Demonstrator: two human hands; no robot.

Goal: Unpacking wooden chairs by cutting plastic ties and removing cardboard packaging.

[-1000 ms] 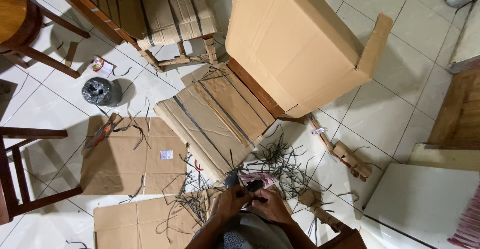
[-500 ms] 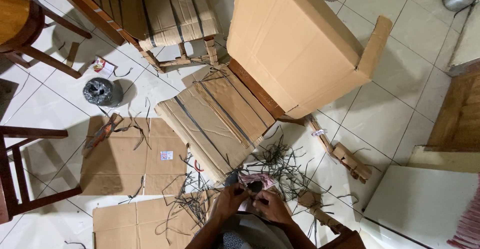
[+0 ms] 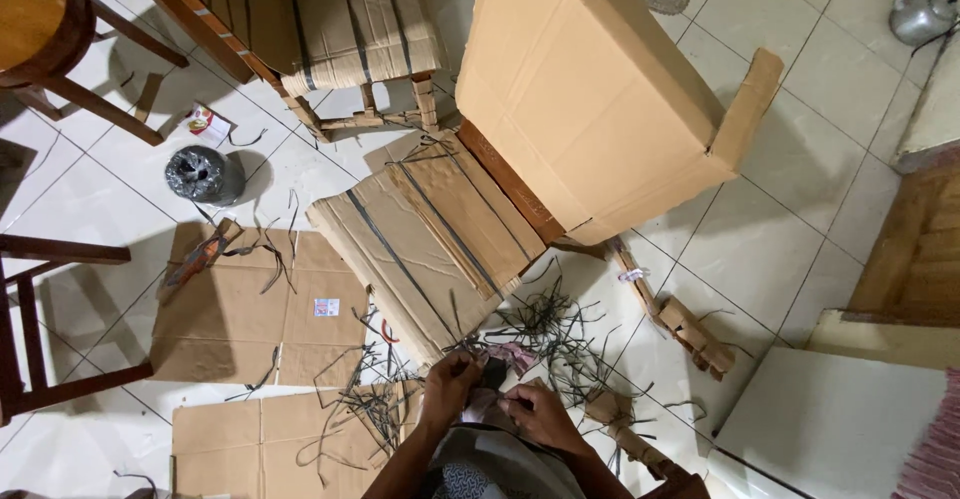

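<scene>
Where both hands meet, small dark strap piece [image 3: 492,371], creased, frayed

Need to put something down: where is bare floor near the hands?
Bare tiles lie right of the big cardboard box. Flat cardboard sheet is mostly open. Around both hands, strap offcuts crowd the floor.

Small dark object [image 3: 493,372] between left hand [image 3: 449,387] and right hand [image 3: 541,415]: too small to identify, mostly covered by fingers. Both forearms cut off at 6 o'clock edge. Wooden chair [image 3: 40,329] at 9 o'clock cropped. Silver pot [image 3: 922,11] at 2 o'clock cropped, blurry. Pink cloth [image 3: 935,454] at 4 o'clock cut off.
</scene>
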